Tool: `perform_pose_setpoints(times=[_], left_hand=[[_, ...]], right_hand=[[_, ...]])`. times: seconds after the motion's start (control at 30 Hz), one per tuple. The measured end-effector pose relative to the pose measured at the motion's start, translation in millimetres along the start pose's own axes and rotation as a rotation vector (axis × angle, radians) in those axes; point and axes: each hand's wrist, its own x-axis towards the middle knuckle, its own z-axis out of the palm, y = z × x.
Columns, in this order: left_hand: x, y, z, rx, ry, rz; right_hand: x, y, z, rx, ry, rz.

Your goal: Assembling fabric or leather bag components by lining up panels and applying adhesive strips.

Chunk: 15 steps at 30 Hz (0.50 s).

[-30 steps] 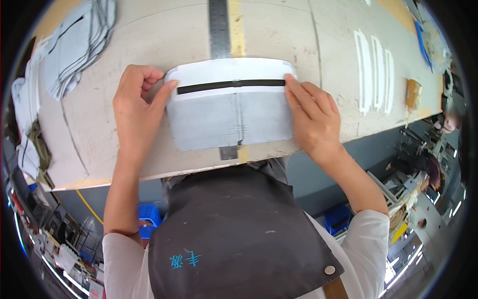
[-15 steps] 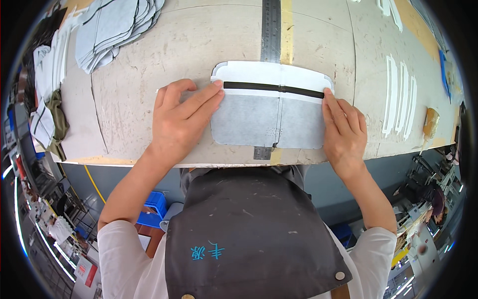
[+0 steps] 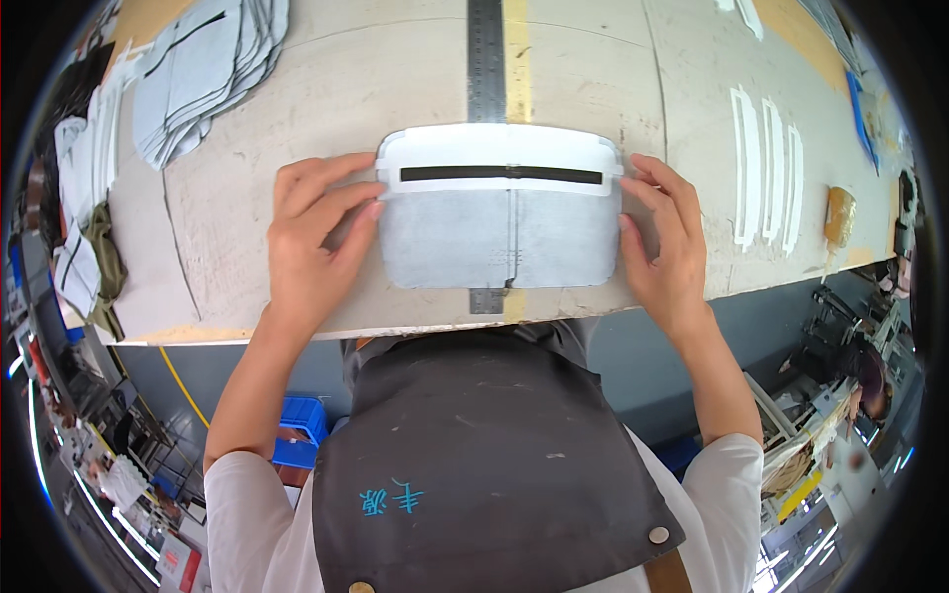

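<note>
A grey fabric panel (image 3: pixel 445 237) with rounded corners lies flat before me, a stitched line running down its middle. Along its upper part is a white strip frame (image 3: pixel 583 153) around a long black band (image 3: pixel 445 173). My left hand (image 3: pixel 316 227) is at the panel's left side, fingers apart, fingertips at the edge beside the white frame. On the other side, my right hand (image 3: pixel 674 232) has its fingers spread and curved, with the tips at or just off the right edge. Neither hand grips the panel.
A steel ruler (image 3: pixel 485 59) runs under the panel, beside yellow tape (image 3: pixel 517 69). A stack of grey panels (image 3: pixel 203 74) lies at far left. Several white strip frames (image 3: pixel 746 168) and a yellowish bottle (image 3: pixel 840 215) lie to the right. The table's front edge (image 3: pixel 415 329) is near.
Both hands have moved off the ends of the black band, outward to the panel's side edges, and their fingers have spread. The whole view has shifted, placing the table further left.
</note>
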Motion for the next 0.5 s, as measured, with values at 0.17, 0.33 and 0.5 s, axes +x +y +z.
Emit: perform_pose_setpoints(times=[0.17, 0.33, 0.5], left_hand=[[15.5, 29.4, 22.9, -0.075, 0.02, 0.123], [32.6, 52.6, 68.0, -0.133, 0.034, 0.285], [39.6, 53.6, 83.4, -0.127, 0.019, 0.278]], right_hand=[[1.3, -6.1, 6.6, 0.038, 0.039, -0.105], [2.2, -9.3, 20.2, 0.075, 0.015, -0.105], [-0.8, -8.0, 22.0, 0.101, 0.029, -0.059]])
